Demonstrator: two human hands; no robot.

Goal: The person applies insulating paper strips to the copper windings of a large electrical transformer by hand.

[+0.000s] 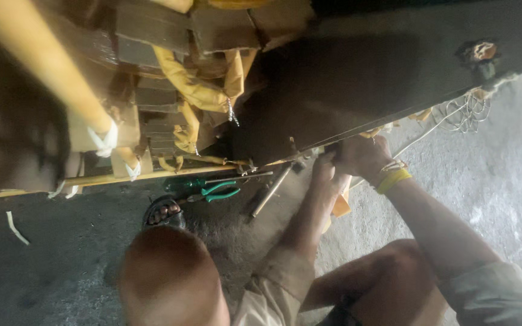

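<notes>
Dark panel [388, 66]: one, the largest thing in view, a broad dark slab filling the upper right; both hands meet at its lower edge.
Frame [170, 78]: one structure left of the dark panel, built of several wooden blocks wrapped in yellow cloth strips, with a long yellow bar [37, 54] crossing its upper left corner.
Floor [502, 151]: one grey concrete surface, below and right of the dark panel.
Wire tangle [466, 111]: one loose bundle of thin metal wire, just under the dark panel's right end.
Left hand [327, 172]: one, pressed up against the dark panel's lower edge; fingers curled tight around something small, what it is I cannot tell.
Right hand [364, 154]: one, just beside the left, also at the panel's edge; fingers closed in a grip, the held thing hidden. A yellow band [393, 179] sits on its wrist.
Pliers [215, 192]: one pair with green handles, on the floor below the panel's left corner.
Metal rod [270, 192]: one, lying slantwise right of the pliers.
Sandalled foot [163, 211]: one, below the pliers.
</notes>
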